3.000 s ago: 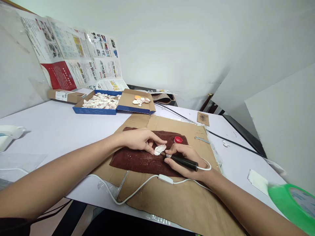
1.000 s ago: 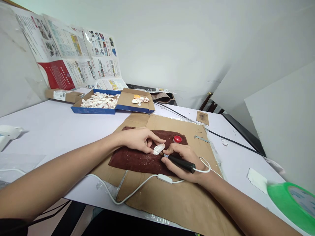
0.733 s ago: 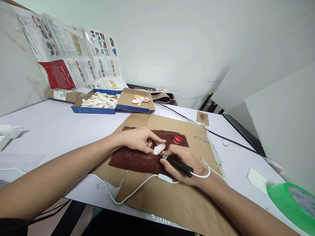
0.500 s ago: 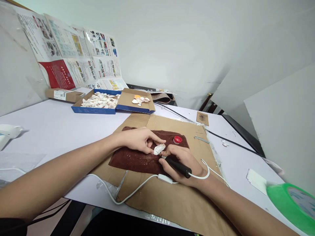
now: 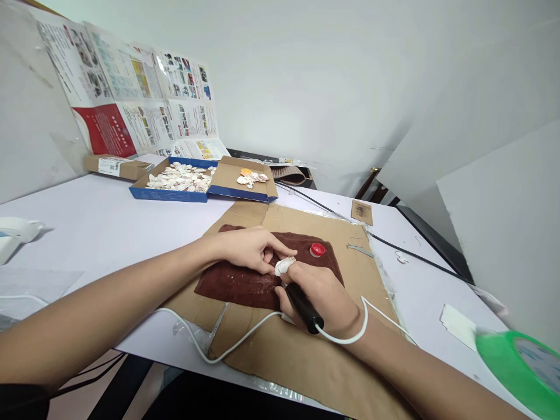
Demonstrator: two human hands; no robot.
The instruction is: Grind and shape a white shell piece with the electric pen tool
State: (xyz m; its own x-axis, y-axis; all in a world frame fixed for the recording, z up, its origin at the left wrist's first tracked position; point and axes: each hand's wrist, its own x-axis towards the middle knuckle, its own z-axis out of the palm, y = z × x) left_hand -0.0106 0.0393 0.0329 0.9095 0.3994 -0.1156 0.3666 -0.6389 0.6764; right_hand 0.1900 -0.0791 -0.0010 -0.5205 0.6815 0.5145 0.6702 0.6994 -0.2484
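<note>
My left hand pinches a small white shell against a dark brown cloth spread on a cardboard sheet. My right hand is wrapped round a black pen-like electric tool, its tip pressed to the near edge of the shell. A white cord with an inline switch runs from the tool's rear and loops over the cardboard toward the table's front. A red bottle cap sits on the cloth just beyond my right hand.
A blue-edged open box holds several pale shells, with a few more on its flap. Printed leaflets lean on the wall. A green tape roll is at bottom right, a black cable crosses the table, a white device lies left.
My right hand has swung the tool's rear end toward me and leftward, so it points more steeply at the shell. My left hand has kept its hold on the shell.
</note>
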